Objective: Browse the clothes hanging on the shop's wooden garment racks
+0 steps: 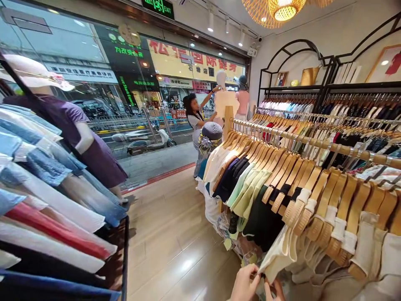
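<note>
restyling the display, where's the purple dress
At the left of the head view, the purple dress is on a mannequin beneath a wide sun hat, behind a rack of hanging clothes.

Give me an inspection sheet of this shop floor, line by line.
Surface: light wood-plank floor.
Job's things: cream garment hanging at the end of a row of wooden hangers.
Clutter: plastic-wrapped packets under the hangers.
Hands: left hand pinches the garment's lower edge; right hand at the same edge, grip unclear.
Cables: nothing seen.
Surroundings: another person reaches up to a mannequin by the shop window; clothing rack at left.
</note>
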Action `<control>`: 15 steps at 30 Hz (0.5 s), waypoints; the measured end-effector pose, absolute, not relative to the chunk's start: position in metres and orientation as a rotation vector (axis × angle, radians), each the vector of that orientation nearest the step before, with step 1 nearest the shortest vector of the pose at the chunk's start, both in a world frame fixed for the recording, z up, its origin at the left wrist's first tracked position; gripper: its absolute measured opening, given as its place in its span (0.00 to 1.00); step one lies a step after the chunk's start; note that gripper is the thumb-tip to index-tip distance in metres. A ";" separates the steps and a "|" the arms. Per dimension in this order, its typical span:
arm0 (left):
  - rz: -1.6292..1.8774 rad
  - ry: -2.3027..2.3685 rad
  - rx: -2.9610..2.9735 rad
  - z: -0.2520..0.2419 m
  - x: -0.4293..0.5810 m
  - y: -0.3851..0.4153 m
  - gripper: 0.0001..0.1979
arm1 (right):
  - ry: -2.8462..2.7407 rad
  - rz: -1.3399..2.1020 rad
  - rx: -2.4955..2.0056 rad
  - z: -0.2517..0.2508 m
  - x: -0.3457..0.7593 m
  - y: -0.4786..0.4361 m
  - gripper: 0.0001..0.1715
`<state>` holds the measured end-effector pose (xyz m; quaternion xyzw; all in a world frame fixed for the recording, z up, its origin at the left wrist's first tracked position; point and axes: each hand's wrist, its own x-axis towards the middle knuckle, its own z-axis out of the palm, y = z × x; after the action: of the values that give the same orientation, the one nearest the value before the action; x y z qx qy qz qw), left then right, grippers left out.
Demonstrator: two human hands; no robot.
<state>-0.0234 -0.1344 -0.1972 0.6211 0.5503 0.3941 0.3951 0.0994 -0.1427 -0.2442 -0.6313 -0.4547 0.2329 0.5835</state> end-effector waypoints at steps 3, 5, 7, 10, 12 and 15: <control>0.994 1.364 1.603 -0.183 -0.023 -0.141 0.12 | -1.007 0.582 -1.501 -0.234 0.099 -0.148 0.22; 0.983 1.328 1.613 -0.172 -0.024 -0.144 0.14 | -1.061 0.633 -1.489 -0.218 0.100 -0.153 0.21; 0.963 1.248 1.607 -0.165 -0.025 -0.143 0.14 | -1.097 0.679 -1.447 -0.205 0.101 -0.155 0.19; 0.889 1.278 1.671 -0.163 -0.023 -0.136 0.17 | -1.099 0.714 -1.462 -0.197 0.102 -0.157 0.15; 0.842 1.347 1.733 -0.164 -0.021 -0.133 0.18 | -1.104 0.735 -1.451 -0.197 0.103 -0.159 0.14; 0.788 1.429 1.799 -0.165 -0.019 -0.131 0.16 | -1.123 0.764 -1.403 -0.197 0.105 -0.163 0.12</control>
<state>-0.0187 -0.1306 -0.1648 0.6940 0.5515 0.3039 0.3490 0.1047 -0.1634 -0.1973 -0.5954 -0.4763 0.3240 0.5600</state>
